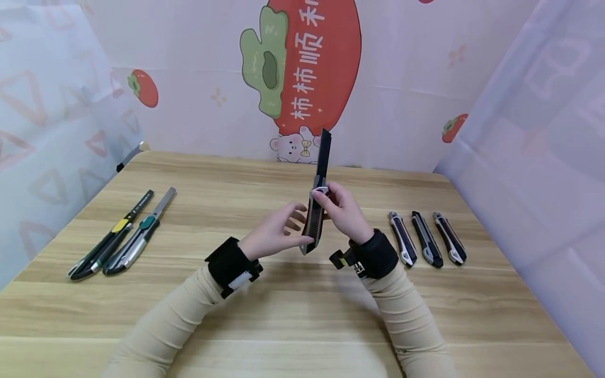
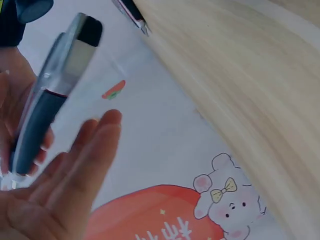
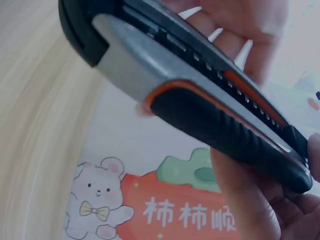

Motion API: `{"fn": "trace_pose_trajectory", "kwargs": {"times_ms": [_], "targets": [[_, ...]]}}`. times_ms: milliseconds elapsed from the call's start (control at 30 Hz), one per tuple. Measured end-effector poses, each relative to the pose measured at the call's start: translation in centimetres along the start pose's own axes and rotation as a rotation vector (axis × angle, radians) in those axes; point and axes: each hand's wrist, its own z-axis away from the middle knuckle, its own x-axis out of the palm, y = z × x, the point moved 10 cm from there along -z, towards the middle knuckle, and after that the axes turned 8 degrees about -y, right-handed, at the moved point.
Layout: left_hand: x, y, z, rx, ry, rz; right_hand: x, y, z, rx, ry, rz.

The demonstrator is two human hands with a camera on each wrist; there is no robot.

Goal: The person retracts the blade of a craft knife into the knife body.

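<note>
A black and grey utility knife (image 1: pixel 313 220) is held upright above the middle of the table, its long dark blade (image 1: pixel 323 152) extended at the top. My right hand (image 1: pixel 347 212) pinches it near the slider, thumb in front. Orange trim shows along the handle of the knife (image 3: pixel 200 110) in the right wrist view, where the right hand (image 3: pixel 260 205) grips its far end. Beside the lower handle is my left hand (image 1: pixel 276 231), fingers spread and the thumb at the handle's base. In the left wrist view the left hand's fingers (image 2: pixel 92 160) are straight, apart from the knife (image 2: pixel 55 85).
On the table's left lie two larger utility knives with extended blades, one with a yellow slider (image 1: pixel 120 226), one with a teal slider (image 1: pixel 146 222). Three utility knives (image 1: pixel 427 239) lie in a row at right. Printed cloth (image 1: pixel 198 121) hangs behind the wooden table (image 1: pixel 227 336).
</note>
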Motion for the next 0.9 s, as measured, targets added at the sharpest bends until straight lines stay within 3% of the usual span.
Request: {"fn": "trace_pose_trajectory", "kwargs": {"times_ms": [200,367,467,667,900], "targets": [[0.8,0.0,0.1,0.155,-0.081,0.088,0.5,-1.1,0.4,-0.044,-0.014,0.011],[0.8,0.5,0.1,0.218,-0.067,0.087,0.4,-1.7,0.6,-0.074,0.003,-0.017],[0.7,0.9,0.2,0.230,-0.041,0.073,0.8,-1.7,0.6,-0.087,-0.035,-0.131],[0.5,1.5,0.6,0.265,0.009,-0.014,3.1,-1.2,0.6,-0.070,-0.217,-0.419],[0.5,2.0,0.9,0.283,0.006,0.003,4.0,-0.9,0.4,-0.069,-0.258,-0.532]]}}
